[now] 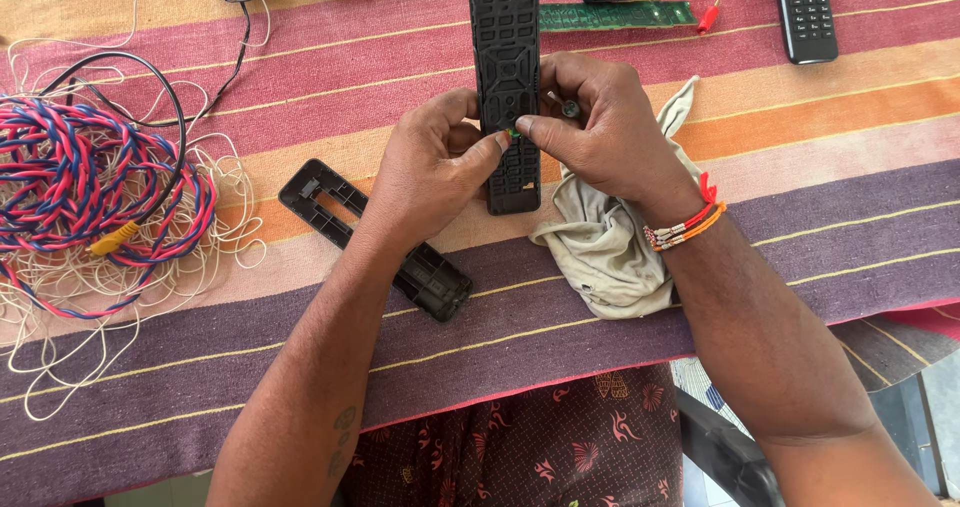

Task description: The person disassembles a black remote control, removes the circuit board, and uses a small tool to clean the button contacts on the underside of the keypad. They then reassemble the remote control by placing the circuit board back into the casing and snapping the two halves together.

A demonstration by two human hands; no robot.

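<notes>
Both hands pinched the remote shell, left hand and right hand flanking; its long axis ran away from the person.

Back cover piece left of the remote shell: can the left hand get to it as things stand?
Probably yes. The back cover piece lies uncovered on the striped cloth just beside the left hand, nothing between, though that hand now pinches the remote shell.
</notes>
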